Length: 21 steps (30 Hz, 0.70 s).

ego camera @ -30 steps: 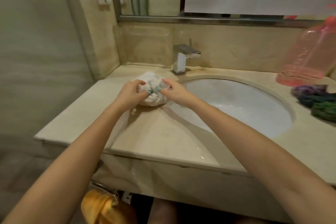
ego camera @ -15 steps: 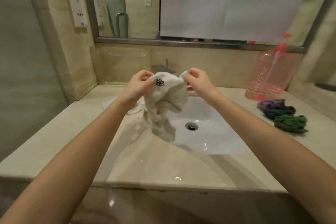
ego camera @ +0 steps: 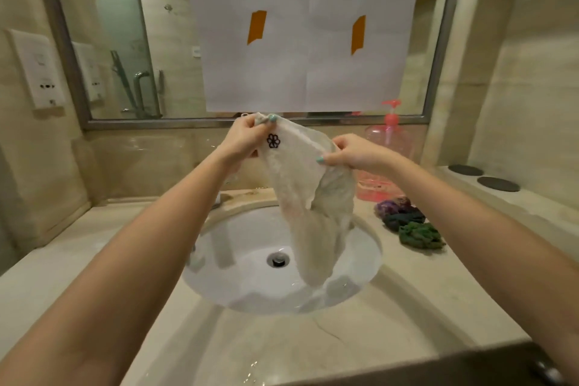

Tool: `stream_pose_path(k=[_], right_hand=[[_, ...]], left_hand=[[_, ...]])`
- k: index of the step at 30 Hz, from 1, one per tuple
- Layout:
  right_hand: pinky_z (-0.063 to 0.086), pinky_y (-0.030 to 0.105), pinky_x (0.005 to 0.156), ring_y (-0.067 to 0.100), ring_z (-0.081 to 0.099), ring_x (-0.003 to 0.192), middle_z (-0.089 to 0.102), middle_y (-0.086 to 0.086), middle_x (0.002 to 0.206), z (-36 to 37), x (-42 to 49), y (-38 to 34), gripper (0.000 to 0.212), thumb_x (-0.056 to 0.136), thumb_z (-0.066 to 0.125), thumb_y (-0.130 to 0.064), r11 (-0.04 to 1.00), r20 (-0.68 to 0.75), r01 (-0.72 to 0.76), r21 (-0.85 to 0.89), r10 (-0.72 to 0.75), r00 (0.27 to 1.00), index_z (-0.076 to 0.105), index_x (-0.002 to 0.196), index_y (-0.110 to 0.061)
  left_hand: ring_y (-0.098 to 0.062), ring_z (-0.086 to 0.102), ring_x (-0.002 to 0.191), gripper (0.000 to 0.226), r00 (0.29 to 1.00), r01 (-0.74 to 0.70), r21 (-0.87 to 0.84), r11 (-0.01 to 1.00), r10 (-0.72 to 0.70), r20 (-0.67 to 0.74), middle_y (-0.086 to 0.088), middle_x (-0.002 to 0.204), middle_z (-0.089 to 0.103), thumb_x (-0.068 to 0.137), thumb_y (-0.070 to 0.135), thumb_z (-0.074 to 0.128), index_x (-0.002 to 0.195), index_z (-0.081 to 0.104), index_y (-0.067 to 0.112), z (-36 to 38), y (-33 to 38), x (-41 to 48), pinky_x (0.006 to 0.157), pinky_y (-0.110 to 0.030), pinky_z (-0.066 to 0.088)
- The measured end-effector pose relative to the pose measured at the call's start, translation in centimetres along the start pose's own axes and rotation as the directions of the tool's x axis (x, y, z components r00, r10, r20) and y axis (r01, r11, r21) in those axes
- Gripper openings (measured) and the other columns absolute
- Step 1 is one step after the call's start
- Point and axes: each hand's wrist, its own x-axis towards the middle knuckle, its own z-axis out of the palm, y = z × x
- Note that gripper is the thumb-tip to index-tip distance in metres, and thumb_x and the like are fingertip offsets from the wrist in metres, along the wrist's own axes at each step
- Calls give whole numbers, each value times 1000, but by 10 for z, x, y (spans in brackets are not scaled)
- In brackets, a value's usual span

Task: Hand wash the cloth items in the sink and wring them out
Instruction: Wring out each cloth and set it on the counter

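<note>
A wet white cloth [ego camera: 308,213] with a small black flower mark hangs stretched open above the oval white sink [ego camera: 238,279]. My left hand [ego camera: 246,138] pinches its top left corner, up by the mirror's lower edge. My right hand [ego camera: 352,153] pinches the top edge further right and a little lower. The cloth's bottom end dangles into the basin, right of the drain [ego camera: 278,259]. On the counter to the right lie three bunched cloths: purple [ego camera: 393,205], dark teal [ego camera: 402,219] and green [ego camera: 421,236].
A pink pump bottle [ego camera: 391,147] stands behind my right hand against the wall. The faucet is mostly hidden behind my left forearm. A mirror with taped white paper [ego camera: 300,28] fills the wall. Two dark round discs [ego camera: 498,184] sit on the right ledge. The beige counter [ego camera: 78,247] looks wet.
Both hands lifted the cloth from a bundle on the counter's left side to above the sink, then drew apart, spreading it open. The view tilted upward.
</note>
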Motion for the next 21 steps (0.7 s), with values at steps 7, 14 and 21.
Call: stream_pose_path(k=[7, 14, 21], right_hand=[[52, 26, 60, 17, 58, 69, 64, 6, 82, 8, -7, 32, 19, 93, 48, -7, 963, 23, -119, -240, 128, 992, 67, 93, -11], [54, 31, 62, 22, 58, 71, 61, 12, 86, 3, 0, 43, 28, 97, 53, -18, 983, -6, -163, -85, 163, 987, 66, 105, 5], [60, 27, 70, 23, 69, 87, 65, 21, 107, 7, 22, -10, 24, 90, 50, 13, 789, 38, -87, 609, 80, 996, 62, 111, 7]], left_hand=[[-17, 58, 79, 10, 996, 91, -40, 995, -92, -13, -4, 84, 59, 96, 18, 59, 87, 61, 15, 9, -11, 2, 72, -31, 50], [-24, 60, 80, 46, 934, 178, 234, 956, -239, 266, -16, 89, 63, 86, 31, 72, 103, 63, -11, -40, -20, -9, 75, -34, 49], [-16, 59, 76, 29, 990, 87, 255, 963, -111, 81, -10, 86, 57, 98, 25, 57, 104, 66, -2, -27, -29, -15, 61, -21, 56]])
